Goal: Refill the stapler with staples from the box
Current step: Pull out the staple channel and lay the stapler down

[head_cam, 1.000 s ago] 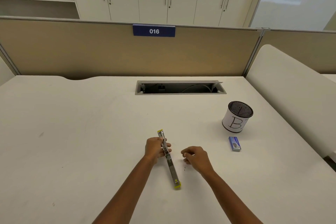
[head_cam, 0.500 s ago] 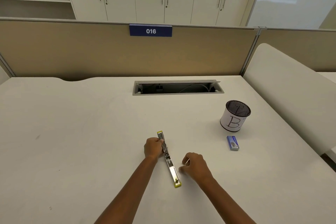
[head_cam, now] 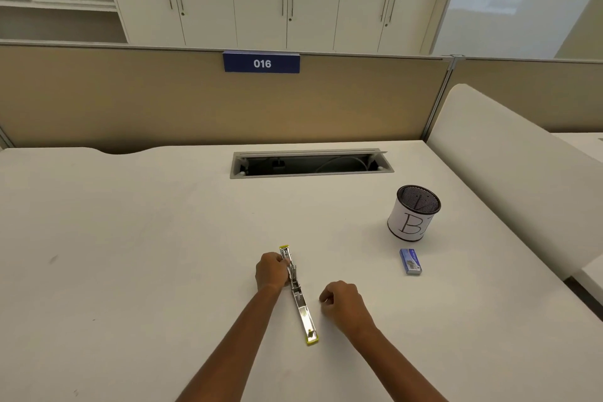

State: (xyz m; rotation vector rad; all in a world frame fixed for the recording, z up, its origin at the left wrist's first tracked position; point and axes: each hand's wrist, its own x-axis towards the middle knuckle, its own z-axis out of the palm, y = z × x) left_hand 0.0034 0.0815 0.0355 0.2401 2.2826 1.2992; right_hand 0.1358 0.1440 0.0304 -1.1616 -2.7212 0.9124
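A stapler (head_cam: 304, 312) with yellow ends lies folded out flat in a long strip on the white desk (head_cam: 130, 238), its metal channel facing up. My left hand (head_cam: 270, 272) grips the stapler's far half from the left side. My right hand (head_cam: 342, 302) rests on the desk just right of the stapler, fingers curled; whether staples are pinched in them cannot be made out. A small blue staple box (head_cam: 410, 260) lies on the desk further right, well away from both hands.
A mesh pen cup (head_cam: 413, 213) wrapped in white paper marked "B" stands behind the staple box. An open cable slot (head_cam: 310, 164) is set in the desk at the back. A beige partition with a "016" sign closes the far edge.
My right hand has dropped lower and drawn slightly away from the stapler. My left hand has kept its grip on the stapler, which has stayed in place.
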